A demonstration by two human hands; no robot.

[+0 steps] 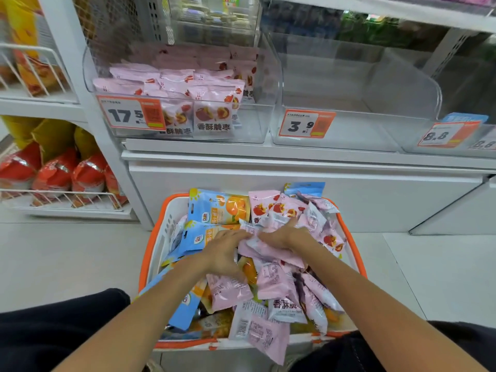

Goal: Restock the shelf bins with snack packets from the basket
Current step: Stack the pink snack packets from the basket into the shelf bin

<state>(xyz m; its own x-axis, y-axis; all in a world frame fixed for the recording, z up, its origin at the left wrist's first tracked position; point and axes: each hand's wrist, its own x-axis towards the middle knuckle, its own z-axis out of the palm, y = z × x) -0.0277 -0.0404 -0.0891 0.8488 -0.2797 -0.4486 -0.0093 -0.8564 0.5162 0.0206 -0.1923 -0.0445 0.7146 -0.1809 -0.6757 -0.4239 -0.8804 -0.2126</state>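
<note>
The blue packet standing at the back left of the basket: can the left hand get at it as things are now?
Probably yes. The blue packet stands upright at the back of the basket with nothing over it. The left hand rests on the pile just in front of it, and only loose packets lie between.

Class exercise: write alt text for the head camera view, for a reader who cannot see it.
Two hands, left hand and right hand, gather pink snack packets in an orange-rimmed basket on a shop floor. Above, one clear shelf bin holds matching pink packets; the bin beside it looks empty.
</note>
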